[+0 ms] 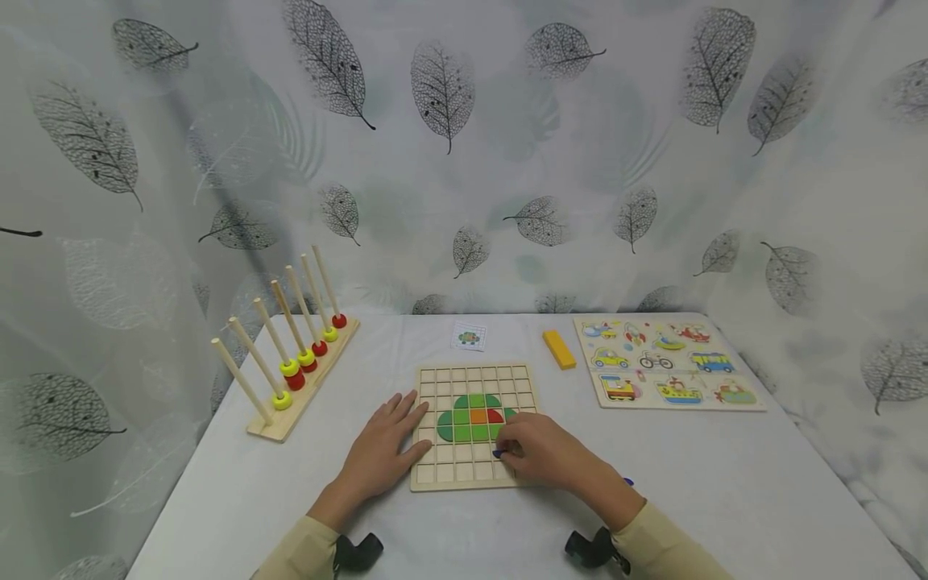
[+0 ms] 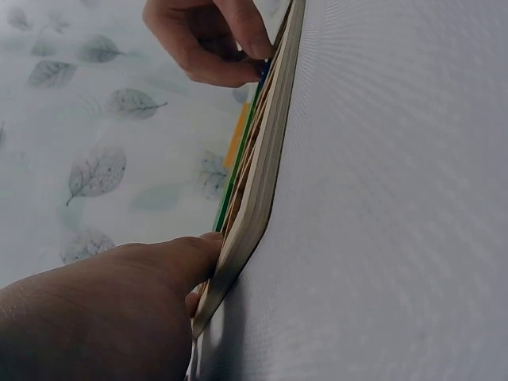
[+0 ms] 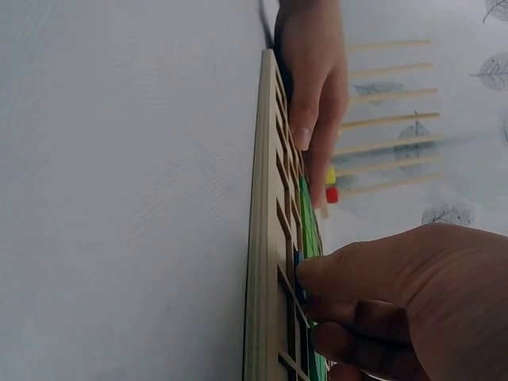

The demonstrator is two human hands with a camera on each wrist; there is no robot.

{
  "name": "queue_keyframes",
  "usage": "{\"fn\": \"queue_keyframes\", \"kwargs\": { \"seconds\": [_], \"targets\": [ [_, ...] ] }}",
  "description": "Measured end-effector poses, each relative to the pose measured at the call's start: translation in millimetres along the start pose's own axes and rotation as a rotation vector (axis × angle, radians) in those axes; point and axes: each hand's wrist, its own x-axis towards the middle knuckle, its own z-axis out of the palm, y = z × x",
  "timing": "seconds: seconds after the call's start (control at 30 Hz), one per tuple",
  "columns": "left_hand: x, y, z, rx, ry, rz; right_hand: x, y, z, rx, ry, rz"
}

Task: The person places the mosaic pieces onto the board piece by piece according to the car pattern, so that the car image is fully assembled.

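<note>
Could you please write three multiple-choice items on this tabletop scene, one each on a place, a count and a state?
1. Where does the yellow block lie?
A. between the grid board and the vehicle puzzle
B. on the peg rack
C. inside the grid board

2. How many rods stand on the peg rack?
A. three
B. six
C. nine

3. What is the left hand doing?
A. pinching a red ring
B. lying flat with straight fingers at the edge of the grid board
C. lifting the vehicle puzzle

Answers: 1 A, the block sits on the table between the two boards. 2 B, six rods show in the head view. 3 B, its fingers lie straight against the board's left edge while the right hand pinches a small blue piece.
</note>
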Motion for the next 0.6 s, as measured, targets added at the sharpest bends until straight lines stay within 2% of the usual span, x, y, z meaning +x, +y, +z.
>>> {"fn": "queue_keyframes", "kwargs": {
  "seconds": [0.27, 0.6],
  "targets": [
    [0.3, 0.0, 1.1, 0.013, -0.002, -0.01, -5, -1, -10, 0.008, 0.033, 0.008],
    [-0.1, 2.4, -1.5, 0.003, -0.004, -0.007, -28, 15, -35, 0.016, 0.07, 0.07]
  ]
}}
